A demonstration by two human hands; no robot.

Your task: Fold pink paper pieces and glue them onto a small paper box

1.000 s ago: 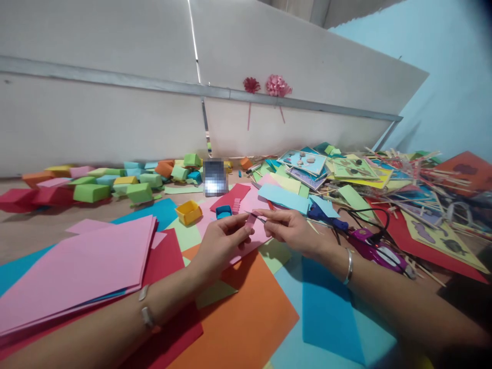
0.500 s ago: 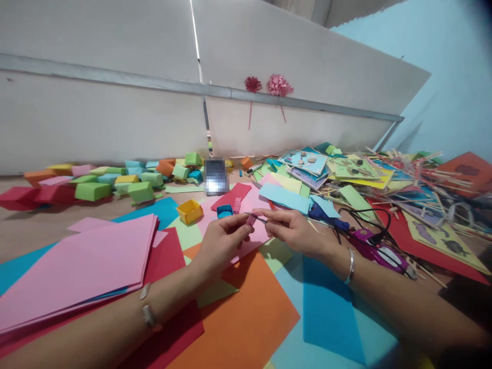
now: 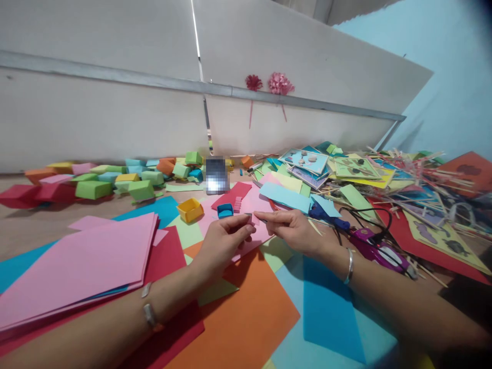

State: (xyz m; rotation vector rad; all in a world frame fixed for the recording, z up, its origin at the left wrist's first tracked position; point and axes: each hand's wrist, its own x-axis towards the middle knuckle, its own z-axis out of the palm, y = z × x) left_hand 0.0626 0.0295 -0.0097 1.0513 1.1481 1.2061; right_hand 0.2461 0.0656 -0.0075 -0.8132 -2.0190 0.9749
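My left hand [image 3: 221, 241] is closed in a pinch on a small piece of pink paper [image 3: 252, 221], most of it hidden by the fingers. Facing it, my right hand [image 3: 294, 230] has its index finger stretched to the left fingertips. The other right fingers are bent in, and what they hold is hidden. Just beyond my left hand sit a small blue paper box [image 3: 225, 210] and an open yellow paper box [image 3: 190, 210]. A pink notched paper strip [image 3: 238, 204] lies beside the blue box.
Pink sheets [image 3: 88, 266] are stacked at left, with an orange sheet [image 3: 246, 312] in front. Coloured paper blocks [image 3: 94, 189] line the back left. At right lie a purple glue gun [image 3: 378, 251] with its cord, picture cards [image 3: 307, 160] and many thin sticks.
A thin dark tool that showed between my hands is no longer clearly visible. The right fingers have shifted slightly and their index finger is straighter. My left hand stays nearly in place.
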